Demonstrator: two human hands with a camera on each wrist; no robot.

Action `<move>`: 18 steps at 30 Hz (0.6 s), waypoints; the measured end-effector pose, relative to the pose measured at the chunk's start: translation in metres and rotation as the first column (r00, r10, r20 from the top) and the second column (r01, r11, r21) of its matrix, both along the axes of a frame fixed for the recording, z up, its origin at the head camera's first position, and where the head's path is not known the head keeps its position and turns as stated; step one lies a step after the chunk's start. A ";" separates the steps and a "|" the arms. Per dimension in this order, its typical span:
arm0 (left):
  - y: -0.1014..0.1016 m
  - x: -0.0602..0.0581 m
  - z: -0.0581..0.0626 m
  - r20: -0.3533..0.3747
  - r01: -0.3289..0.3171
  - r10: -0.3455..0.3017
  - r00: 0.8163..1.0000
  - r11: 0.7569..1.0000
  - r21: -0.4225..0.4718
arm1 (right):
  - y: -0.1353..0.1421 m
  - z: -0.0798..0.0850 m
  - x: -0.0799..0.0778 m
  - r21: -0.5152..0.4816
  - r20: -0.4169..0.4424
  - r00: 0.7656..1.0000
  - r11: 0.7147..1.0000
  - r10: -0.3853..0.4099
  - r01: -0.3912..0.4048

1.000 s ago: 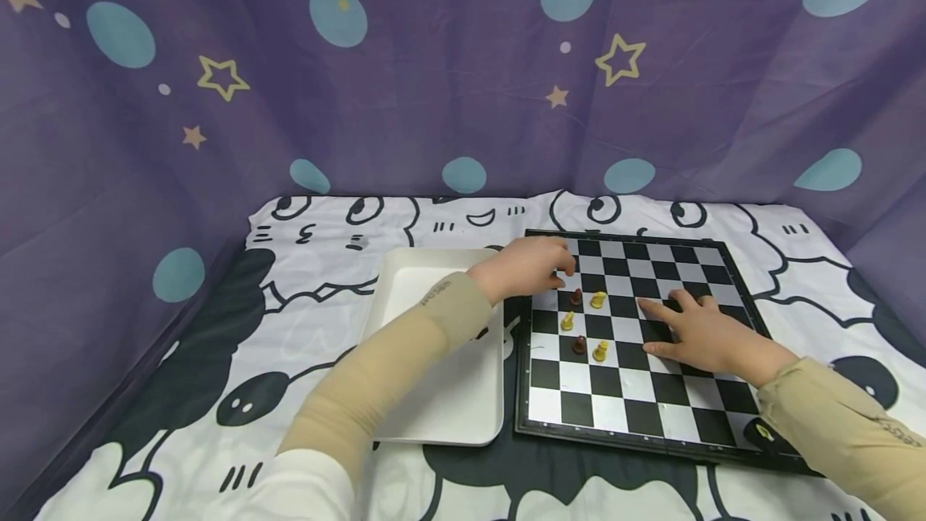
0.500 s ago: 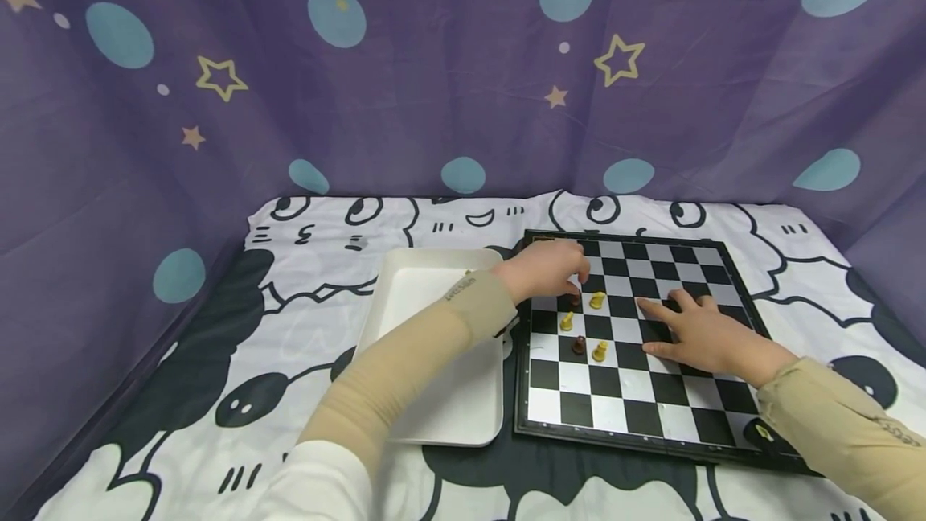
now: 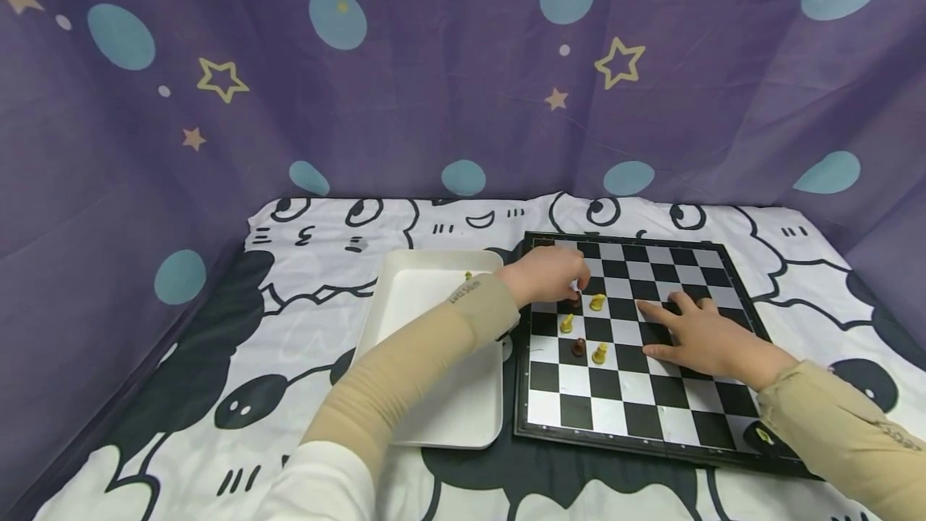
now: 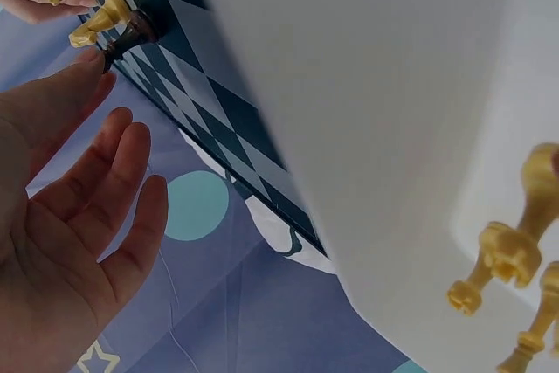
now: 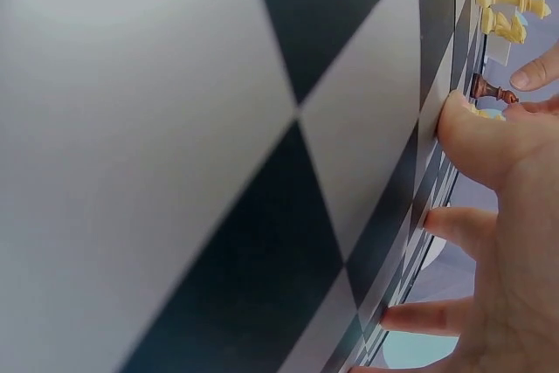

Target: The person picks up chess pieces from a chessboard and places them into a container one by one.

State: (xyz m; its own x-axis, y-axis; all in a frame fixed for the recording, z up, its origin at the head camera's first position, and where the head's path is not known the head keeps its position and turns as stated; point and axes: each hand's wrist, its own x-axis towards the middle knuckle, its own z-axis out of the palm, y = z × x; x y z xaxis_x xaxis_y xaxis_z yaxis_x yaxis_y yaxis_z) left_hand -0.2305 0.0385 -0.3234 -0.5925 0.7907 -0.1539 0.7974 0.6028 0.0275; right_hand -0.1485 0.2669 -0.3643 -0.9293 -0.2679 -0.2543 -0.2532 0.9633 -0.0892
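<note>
My left hand (image 3: 547,273) reaches over the far left part of the chessboard (image 3: 644,424). Its thumb and index finger pinch the top of a dark brown chess piece (image 4: 133,34), which stands on the board; the other fingers are loosely spread. Close by stand a yellow knight (image 3: 597,301), a smaller-looking yellow piece (image 3: 567,323), another dark brown piece (image 3: 579,346) and a yellow piece (image 3: 600,353). My right hand (image 3: 705,340) rests on the right half of the board with fingers spread, holding nothing; its fingertips touch the squares in the right wrist view (image 5: 507,181).
A white tray (image 3: 452,424) stands left of the board, partly under the left forearm. Yellow chess pieces (image 4: 511,255) lie in it. The cloth (image 3: 311,392) has black-and-white cartoon prints. A purple curtain (image 3: 405,103) closes off the back.
My left hand has moved slightly right and down onto the dark brown chess piece, and its fingers have closed on it. My right hand has stayed in place.
</note>
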 end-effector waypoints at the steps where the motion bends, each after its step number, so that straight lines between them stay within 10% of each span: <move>1: 0.000 0.000 -0.001 -0.002 0.002 -0.002 1.000 1.000 -0.004 | 0.000 0.000 0.000 0.001 0.002 1.000 1.000 0.001 -0.001; 18: 0.001 0.000 -0.002 -0.014 0.013 -0.013 1.000 1.000 -0.013 | 0.000 0.003 0.001 0.006 0.003 1.000 1.000 0.006 -0.006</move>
